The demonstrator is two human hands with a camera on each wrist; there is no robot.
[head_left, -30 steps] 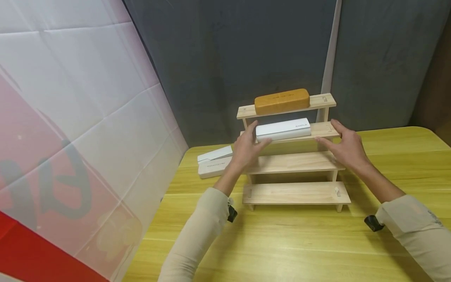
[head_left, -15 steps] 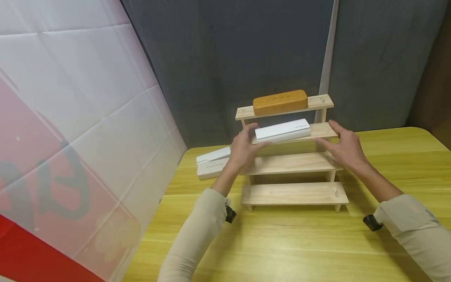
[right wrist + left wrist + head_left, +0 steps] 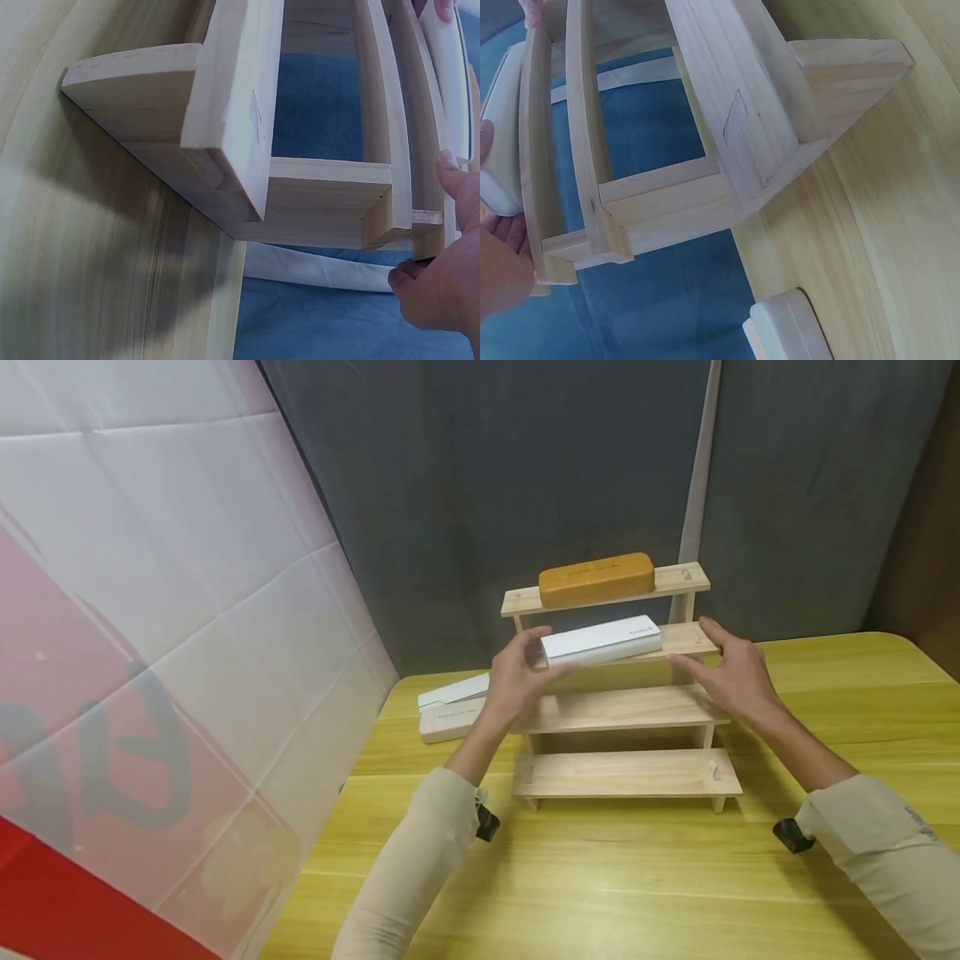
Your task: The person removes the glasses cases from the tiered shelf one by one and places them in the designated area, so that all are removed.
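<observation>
A long white glasses case (image 3: pixel 602 641) lies slightly askew on the second shelf from the top (image 3: pixel 684 637) of a stepped wooden display stand (image 3: pixel 626 772). My left hand (image 3: pixel 516 677) grips the case's left end, thumb along its front and fingers at the end and behind. In the left wrist view the case (image 3: pixel 504 127) sits at the shelf's edge with the fingers beside its end. At the same shelf's right end, my right hand (image 3: pixel 738 675) pinches the board. The right wrist view shows the thumb (image 3: pixel 450 171) on the front edge and the other fingers curled behind the board's end.
An orange-brown case (image 3: pixel 597 580) rests on the top shelf. Left of the stand, two pale cases (image 3: pixel 452 714) lie on the yellow wood-grain table (image 3: pixel 600 877), partly behind my left hand. A grey curtain (image 3: pixel 487 485) hangs behind, and a printed white cloth (image 3: pixel 187 527) borders the left.
The case's left end has shifted slightly left and toward the front edge with my left hand, so the case lies more askew. My right hand has kept its place on the shelf end.
</observation>
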